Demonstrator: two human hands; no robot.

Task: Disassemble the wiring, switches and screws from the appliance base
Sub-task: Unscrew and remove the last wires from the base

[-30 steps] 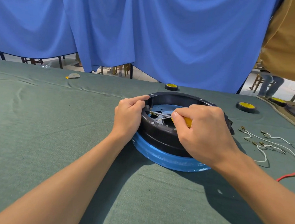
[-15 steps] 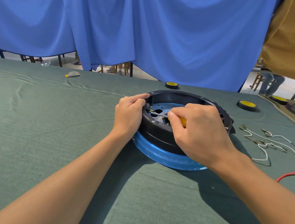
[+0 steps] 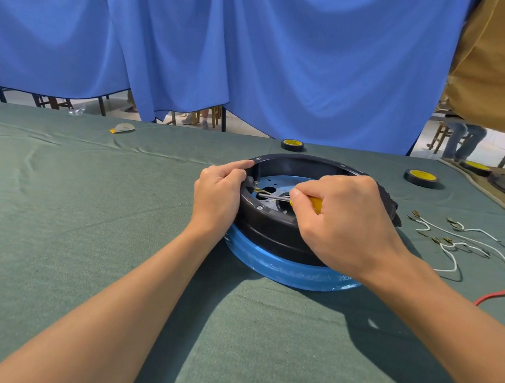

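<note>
The round appliance base, black ring on a blue rim, lies upside down on the green cloth. My left hand grips its left rim, thumb over the edge beside a small black part with a brass terminal inside the ring. My right hand holds a yellow-handled screwdriver; its metal shaft points left toward that terminal. Inside, a blue-grey metal plate with holes shows.
Loose white wires with brass terminals lie to the right, with a red wire nearer the edge. Black-and-yellow tape rolls sit behind the base. A blue curtain hangs at the back; a person in tan stands at the far right.
The view has shifted slightly. My right hand has edged the screwdriver a little; my left hand keeps its grip on the rim.
</note>
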